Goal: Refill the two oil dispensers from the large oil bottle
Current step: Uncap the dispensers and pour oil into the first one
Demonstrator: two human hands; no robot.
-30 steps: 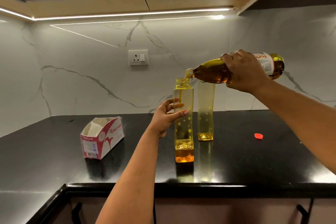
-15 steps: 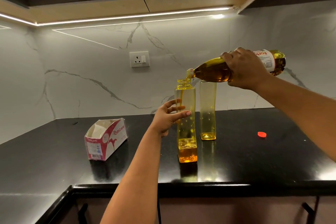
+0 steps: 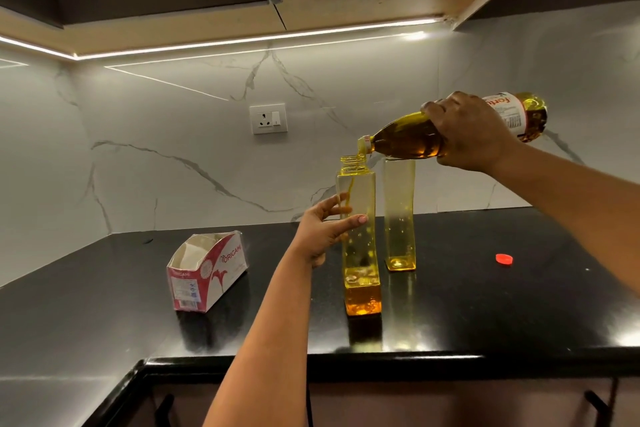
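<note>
1. The right hand (image 3: 472,130) is wrapping its fingers tight around the big oil bottle (image 3: 412,139) and is holding it up in the air.
2. The big bottle is lying almost flat. Its long side is running left to right, with the mouth on the left and a bit lower than the bottom end.
3. The mouth is sitting just above the open top of the near dispenser (image 3: 358,236). A thin line of oil is falling straight down into it. This is the thing that matters most: the mouth has to be right over that small hole.
4. The left hand (image 3: 325,229) is gripping the near dispenser around its middle, with the thumb in front and the fingers behind, holding it steady. This hand is the closer one to it.
5. The near dispenser is standing up straight, with only a little oil at the bottom. I think there is lots more to pour.
6. The far dispenser (image 3: 400,218) is standing just behind and to the right, almost empty. The big bottle is passing over its top.
7. Both are standing on a shiny black counter (image 3: 104,288). A red cap (image 3: 504,258) is lying off to the right, and a paper box (image 3: 207,270) is sitting to the left.
8. Behind is a white marble wall (image 3: 173,149) with a socket (image 3: 268,118), and a light strip is glowing under the cupboards.
</note>
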